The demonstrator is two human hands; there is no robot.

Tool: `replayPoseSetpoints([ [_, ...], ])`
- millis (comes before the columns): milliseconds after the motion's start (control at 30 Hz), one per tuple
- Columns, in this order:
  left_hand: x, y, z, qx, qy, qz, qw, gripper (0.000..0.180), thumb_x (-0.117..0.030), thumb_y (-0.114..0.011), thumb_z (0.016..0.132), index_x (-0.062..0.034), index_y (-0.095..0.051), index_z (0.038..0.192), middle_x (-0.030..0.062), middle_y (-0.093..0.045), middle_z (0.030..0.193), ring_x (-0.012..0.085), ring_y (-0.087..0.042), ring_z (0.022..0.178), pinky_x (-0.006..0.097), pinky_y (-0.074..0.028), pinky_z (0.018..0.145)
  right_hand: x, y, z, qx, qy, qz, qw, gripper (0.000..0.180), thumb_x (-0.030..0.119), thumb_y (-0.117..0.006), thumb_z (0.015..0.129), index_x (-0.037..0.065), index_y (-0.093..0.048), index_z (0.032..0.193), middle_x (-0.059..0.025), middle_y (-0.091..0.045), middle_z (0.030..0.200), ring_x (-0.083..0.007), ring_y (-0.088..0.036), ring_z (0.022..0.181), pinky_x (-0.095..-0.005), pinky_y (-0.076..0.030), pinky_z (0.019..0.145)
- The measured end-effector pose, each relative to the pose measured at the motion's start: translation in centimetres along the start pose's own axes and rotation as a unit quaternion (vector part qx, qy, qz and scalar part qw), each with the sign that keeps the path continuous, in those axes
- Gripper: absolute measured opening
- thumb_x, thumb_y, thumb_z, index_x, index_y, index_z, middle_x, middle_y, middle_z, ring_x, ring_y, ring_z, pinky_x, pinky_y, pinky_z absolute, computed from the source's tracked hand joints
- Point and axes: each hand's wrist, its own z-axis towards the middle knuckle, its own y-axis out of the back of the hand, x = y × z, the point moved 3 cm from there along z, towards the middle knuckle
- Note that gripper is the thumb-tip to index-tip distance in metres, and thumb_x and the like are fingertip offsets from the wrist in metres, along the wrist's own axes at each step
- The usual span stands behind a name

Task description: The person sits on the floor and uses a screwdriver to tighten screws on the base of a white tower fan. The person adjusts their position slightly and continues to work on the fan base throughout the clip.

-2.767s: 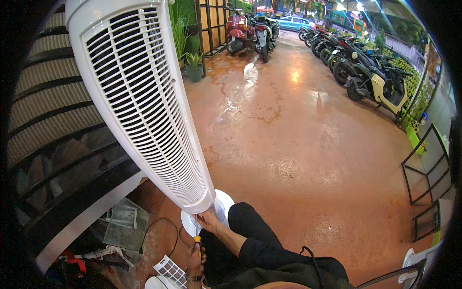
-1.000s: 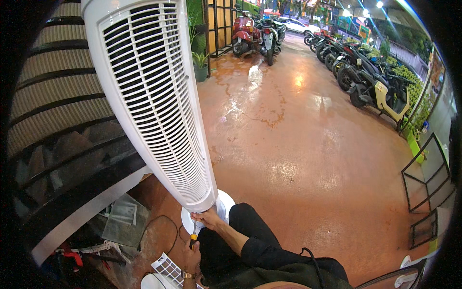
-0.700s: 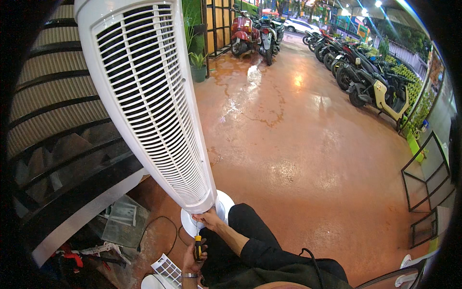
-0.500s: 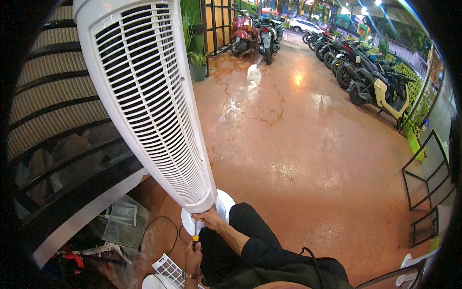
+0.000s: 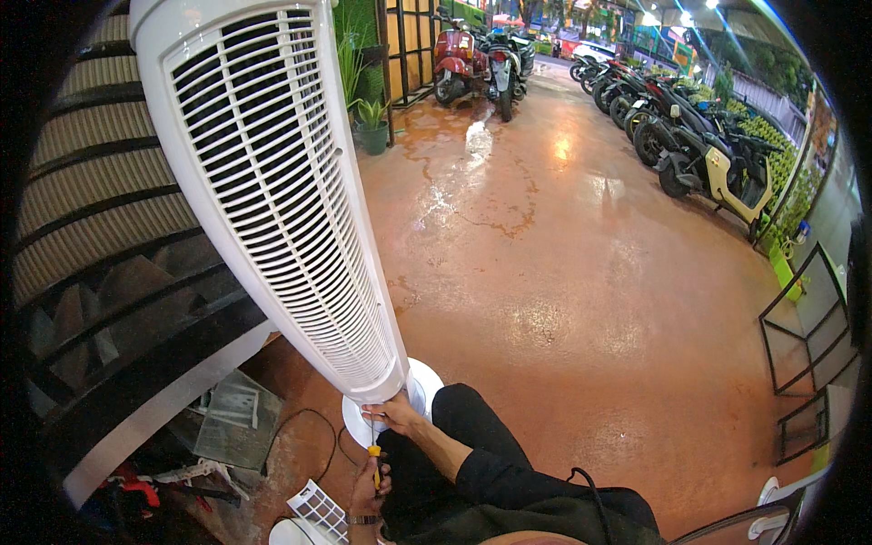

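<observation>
A tall white tower fan (image 5: 282,191) with a slatted grille rises in front of me, leaning to the upper left, on a round white base (image 5: 424,374). Low in the view, my left hand (image 5: 367,490), with a band on its wrist, is closed around a screwdriver (image 5: 375,460) with a yellow and black handle. Its thin shaft points up at the fan's lower end. My right hand (image 5: 396,414) is at that lower end, fingers closed near the screwdriver's tip. What those fingers hold is too small to make out.
A white grid panel (image 5: 318,510) lies by my left wrist, near a dark cable (image 5: 313,413). Left of the fan is a dark-framed structure (image 5: 100,318), with a grey sheet (image 5: 238,420) below. Black metal frames (image 5: 804,327) stand at right; parked motorbikes (image 5: 699,163) line the far right.
The fan's upper part has shifted slightly left. My left hand and the screwdriver have moved a little to the right, the fingers now showing around the handle. My right hand stays at the fan's lower end.
</observation>
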Motion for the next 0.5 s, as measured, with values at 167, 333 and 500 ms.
replayPoseSetpoints([
  [167,-1.5,-2.7,-0.2,-0.204,-0.206,0.549,0.784,0.036,-0.029,-0.044,0.097,-0.0054,-0.045,0.124,0.0066,-0.057,0.078,0.0126,-0.053,0.051,0.025,-0.043,0.042,0.0,-0.1,0.3,-0.004,0.015,-0.003,1.000,0.054,-0.010,-0.067,0.075,0.004,-0.046,0.122,-0.0099,-0.057,0.111,-0.0252,-0.062,0.095,-0.0418,-0.058,0.077],
  [333,-1.1,-2.2,-0.2,-0.041,-0.025,0.048,0.998,0.036,-0.029,-0.045,0.097,-0.0052,-0.045,0.124,0.0060,-0.058,0.077,0.0113,-0.054,0.052,0.023,-0.042,0.041,0.6,-0.7,-0.8,-0.031,0.052,-0.006,0.998,0.054,-0.009,-0.067,0.074,0.004,-0.045,0.121,-0.0101,-0.056,0.113,-0.0245,-0.062,0.095,-0.0406,-0.058,0.077],
  [500,-0.7,-0.9,0.5,-0.003,0.004,0.000,1.000,0.033,-0.029,-0.045,0.097,-0.0055,-0.048,0.119,0.0023,-0.054,0.072,0.0089,-0.046,0.046,0.022,-0.035,0.037,0.6,-0.4,-0.7,-0.023,0.050,0.002,0.998,0.052,-0.010,-0.066,0.075,0.003,-0.046,0.121,-0.0093,-0.057,0.113,-0.0242,-0.061,0.096,-0.0410,-0.057,0.081],
])
